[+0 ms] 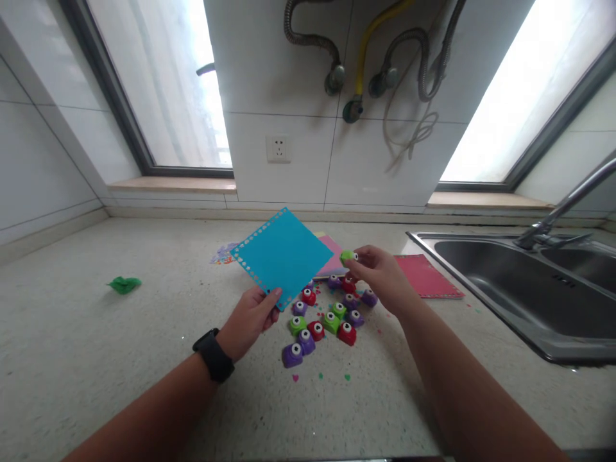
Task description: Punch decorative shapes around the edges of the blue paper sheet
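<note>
A square sheet of blue paper (289, 253) is pinched at its lower corner by my left hand (254, 312). Small punched holes run along its two left-hand edges. Between the fingertips of my right hand (380, 273) is a green craft punch (347, 256), held apart from the sheet near its right corner. Below both hands, several small punches in purple (292, 355), red (347, 333) and green (332, 321) stand in a loose group on the countertop. Tiny paper cut-outs (295, 378) lie scattered around them.
Pink paper (332, 247) lies behind the punches, and a red stack of paper (426, 276) is to the right, beside the steel sink (486, 289). Crumpled green material (124, 284) rests far left. Purple and orange paper bits (222, 255) lie behind the blue sheet.
</note>
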Action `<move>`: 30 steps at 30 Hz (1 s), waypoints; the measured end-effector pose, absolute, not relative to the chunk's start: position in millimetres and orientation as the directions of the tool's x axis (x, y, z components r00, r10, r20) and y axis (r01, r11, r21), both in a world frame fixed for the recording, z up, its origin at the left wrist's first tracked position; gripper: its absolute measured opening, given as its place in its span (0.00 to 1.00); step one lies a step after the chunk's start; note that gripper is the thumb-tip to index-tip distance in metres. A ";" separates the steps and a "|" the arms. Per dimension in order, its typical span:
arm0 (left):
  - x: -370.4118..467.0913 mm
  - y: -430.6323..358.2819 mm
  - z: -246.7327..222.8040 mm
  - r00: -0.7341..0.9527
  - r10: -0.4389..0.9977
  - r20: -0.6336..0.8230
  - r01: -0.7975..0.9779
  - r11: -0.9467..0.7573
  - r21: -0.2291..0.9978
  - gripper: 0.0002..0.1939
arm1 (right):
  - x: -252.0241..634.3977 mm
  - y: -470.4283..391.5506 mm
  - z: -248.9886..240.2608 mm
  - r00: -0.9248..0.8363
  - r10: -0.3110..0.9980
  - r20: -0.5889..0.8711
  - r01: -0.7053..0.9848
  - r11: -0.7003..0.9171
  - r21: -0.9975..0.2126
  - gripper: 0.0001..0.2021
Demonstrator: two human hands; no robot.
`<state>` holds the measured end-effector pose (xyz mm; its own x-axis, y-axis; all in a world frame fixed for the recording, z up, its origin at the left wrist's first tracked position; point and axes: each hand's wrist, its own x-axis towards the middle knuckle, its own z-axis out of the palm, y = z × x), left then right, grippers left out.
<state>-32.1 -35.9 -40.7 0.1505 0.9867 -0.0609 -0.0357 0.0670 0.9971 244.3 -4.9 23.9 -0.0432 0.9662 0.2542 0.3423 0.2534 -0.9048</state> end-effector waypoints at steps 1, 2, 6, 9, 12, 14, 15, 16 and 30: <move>-33.2 -35.1 -42.8 0.154 0.986 -0.060 -0.032 0.066 0.997 0.23 | 245.0 -4.2 21.5 -0.038 0.964 0.265 0.187 0.267 -0.945 0.18; -34.3 -34.4 -44.8 0.158 0.986 -0.061 -0.029 0.067 0.997 0.23 | 244.8 -3.8 18.9 -0.034 0.960 0.279 0.065 0.281 -0.957 0.18; -36.9 -33.2 -50.0 0.146 0.988 -0.056 -0.007 0.057 0.998 0.23 | 238.8 -7.4 12.8 -0.042 0.931 0.363 -0.169 0.351 -0.921 0.19; -36.8 -33.9 -50.2 0.146 0.988 -0.041 0.008 0.041 0.999 0.23 | 232.2 -14.5 14.5 -0.065 0.904 0.422 -0.224 0.399 -0.889 0.18; -36.2 -35.2 -48.8 0.140 0.990 -0.011 0.026 0.007 1.000 0.24 | 226.3 -21.3 17.1 -0.057 0.874 0.482 -0.219 0.460 -0.861 0.21; -35.9 -36.1 -47.5 0.132 0.991 0.007 0.057 -0.015 0.998 0.25 | 223.2 -24.4 17.5 -0.035 0.844 0.535 -0.182 0.521 -0.834 0.23; -35.7 -36.6 -46.6 0.128 0.992 0.013 0.074 -0.023 0.997 0.25 | 222.0 -25.5 17.1 -0.024 0.823 0.567 -0.155 0.558 -0.815 0.23; -35.4 -37.2 -45.5 0.124 0.992 0.016 0.089 -0.027 0.996 0.25 | 221.1 -26.5 16.6 -0.015 0.798 0.602 -0.125 0.596 -0.793 0.23; -32.0 -42.9 -33.8 0.098 0.995 0.034 0.308 -0.063 0.949 0.29 | 219.9 -33.5 10.9 -0.041 0.693 0.719 0.066 0.720 -0.691 0.21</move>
